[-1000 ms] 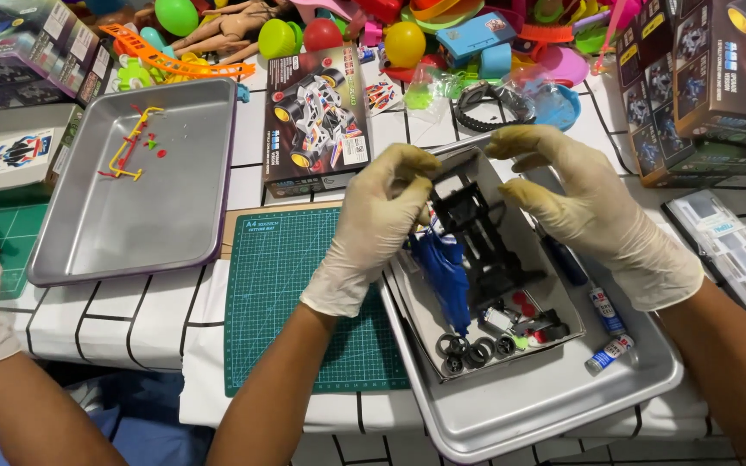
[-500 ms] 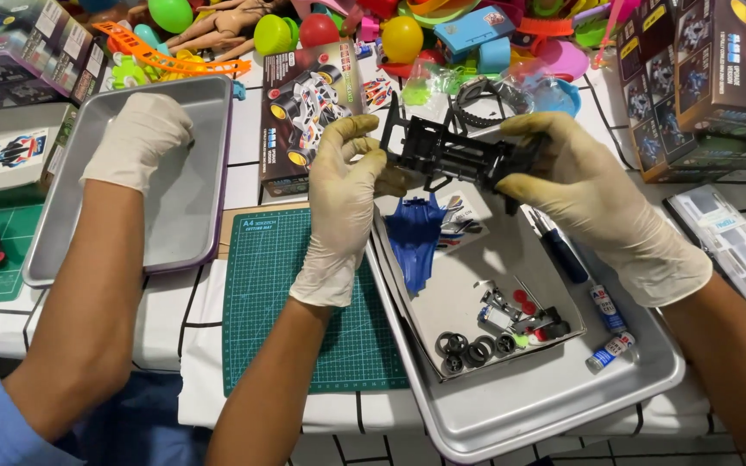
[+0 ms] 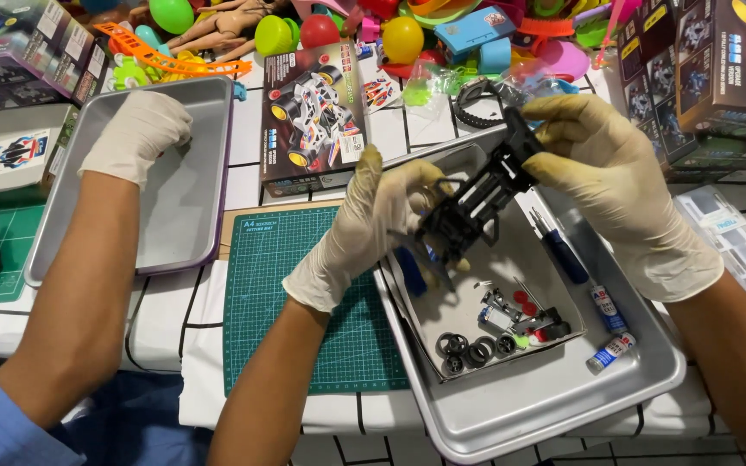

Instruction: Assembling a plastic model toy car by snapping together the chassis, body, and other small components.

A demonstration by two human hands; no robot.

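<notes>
Gripping a black toy chassis, both hands hover above the parts-filled tray.

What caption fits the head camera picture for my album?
Gloved left hand and right hand hold a black toy chassis above a metal tray of small parts.

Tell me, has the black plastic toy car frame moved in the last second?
Yes. The black plastic toy car frame has risen out of the right-hand metal tray, toward the colourful toys behind.
</notes>
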